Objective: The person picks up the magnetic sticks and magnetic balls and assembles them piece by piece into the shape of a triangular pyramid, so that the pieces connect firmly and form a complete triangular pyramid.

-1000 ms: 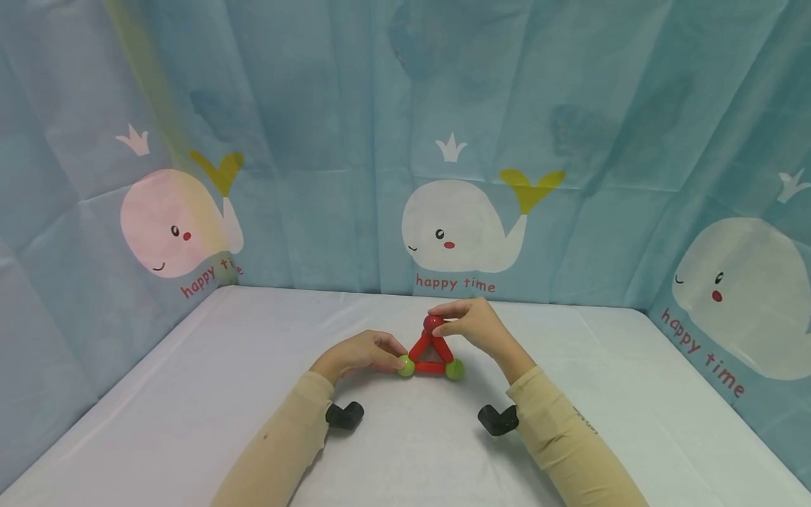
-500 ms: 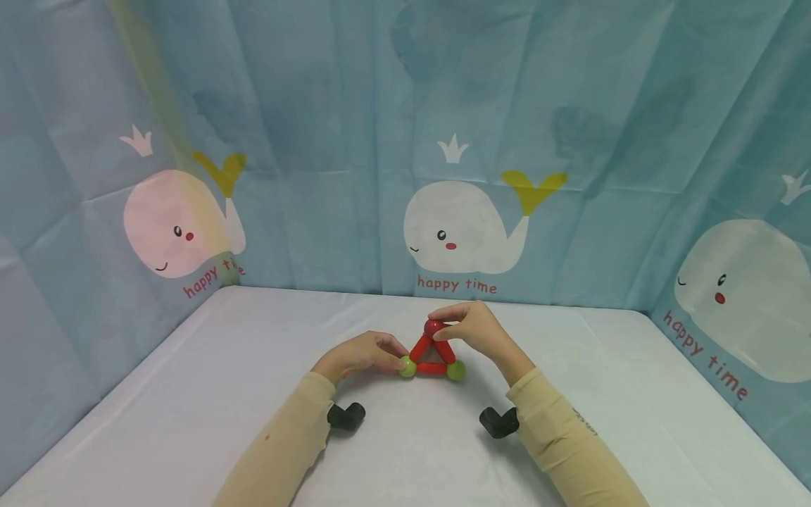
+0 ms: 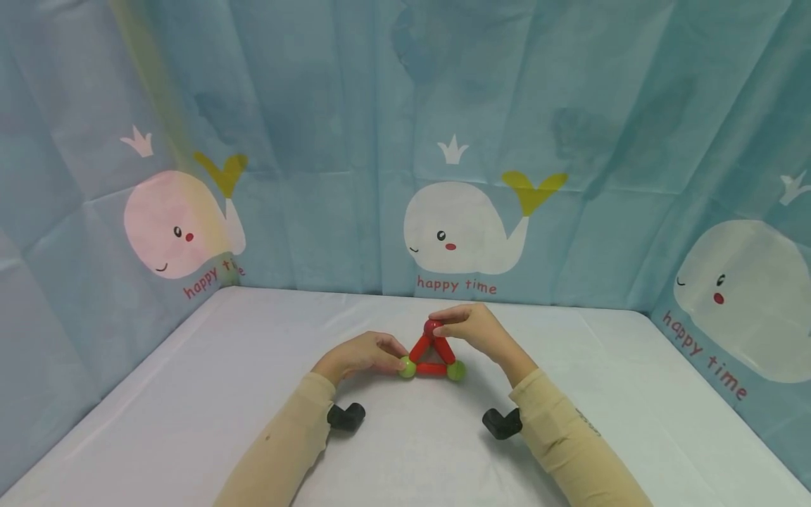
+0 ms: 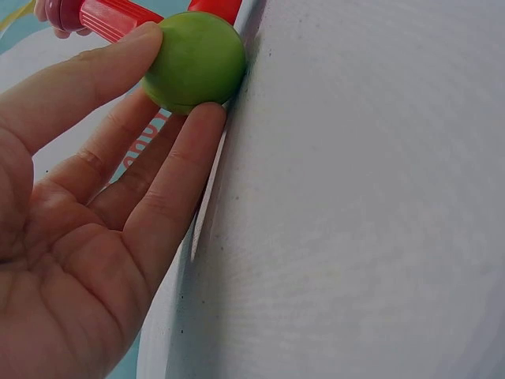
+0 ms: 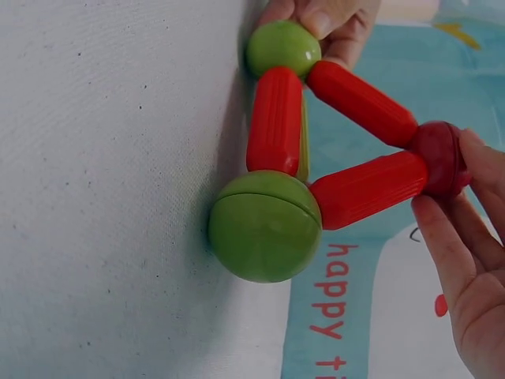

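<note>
A small upright triangle of three red sticks (image 3: 432, 353) stands on the white table (image 3: 190, 394). Two green balls form its lower corners and a dark red ball (image 3: 433, 326) its top. My left hand (image 3: 370, 352) pinches the left green ball (image 3: 407, 366) (image 4: 194, 61) between thumb and fingers. My right hand (image 3: 472, 327) pinches the dark red ball (image 5: 439, 158) at the top. The right green ball (image 3: 455, 370) (image 5: 264, 227) rests on the table with no hand on it. In the right wrist view the red sticks (image 5: 276, 120) join all three balls.
Blue curtains printed with white whales (image 3: 462, 225) close off the back and both sides of the table. Black wrist camera mounts (image 3: 345, 415) (image 3: 500, 422) hang under both beige sleeves. The white cloth stretches toward the front edge.
</note>
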Demonstrator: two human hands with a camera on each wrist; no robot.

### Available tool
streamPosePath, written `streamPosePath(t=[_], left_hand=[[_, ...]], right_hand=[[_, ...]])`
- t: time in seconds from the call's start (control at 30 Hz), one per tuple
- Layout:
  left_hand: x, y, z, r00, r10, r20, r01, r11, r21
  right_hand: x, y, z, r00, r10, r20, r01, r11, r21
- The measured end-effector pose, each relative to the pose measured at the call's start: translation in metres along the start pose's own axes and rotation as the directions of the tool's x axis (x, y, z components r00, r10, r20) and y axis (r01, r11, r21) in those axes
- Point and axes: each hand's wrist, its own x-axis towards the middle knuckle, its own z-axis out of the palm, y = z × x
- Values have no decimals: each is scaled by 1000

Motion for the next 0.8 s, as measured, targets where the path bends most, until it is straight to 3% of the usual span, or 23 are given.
streamPosePath(t=[0.8], left_hand=[[4,4,4,1000,-26,-4,27,999,27]], right_hand=[[-4,11,-11,998,-55,34,54,998,33]])
